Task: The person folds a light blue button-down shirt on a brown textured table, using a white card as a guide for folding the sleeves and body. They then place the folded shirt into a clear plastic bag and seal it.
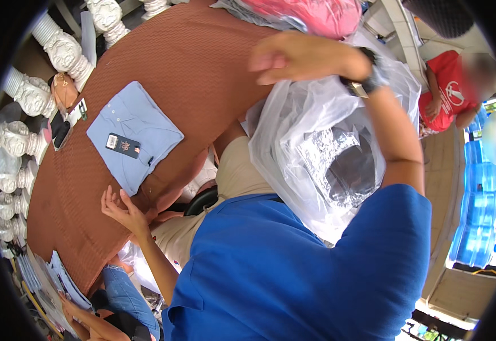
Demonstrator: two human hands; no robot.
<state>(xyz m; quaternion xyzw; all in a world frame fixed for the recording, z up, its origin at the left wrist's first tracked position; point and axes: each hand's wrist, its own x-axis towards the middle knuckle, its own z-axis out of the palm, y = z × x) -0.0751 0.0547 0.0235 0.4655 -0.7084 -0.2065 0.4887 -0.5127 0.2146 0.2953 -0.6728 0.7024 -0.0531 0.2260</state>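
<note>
A folded light blue shirt (137, 122) lies on the brown cloth-covered table (202, 51), with a dark hang tag (124, 145) on top of it. Close to the shirt's near corner is my left hand (124, 213), empty, its fingers apart. My right hand (299, 57), a dark watch on its wrist, hovers above the table's right part; its fingers are loosely bent and nothing shows in them. Below that arm, a large clear plastic bag (293, 153) stands open beside my lap, with shiny clear wrappers (338, 165) inside.
A pink plastic-wrapped bundle (327, 14) sits at the far edge. White balusters (63, 51) line the left, near a small brown pouch (64, 90). Another person's arm (89, 318) is by folded shirts (66, 278) at lower left. A person in red (444, 94) and blue water bottles (478, 204) are right.
</note>
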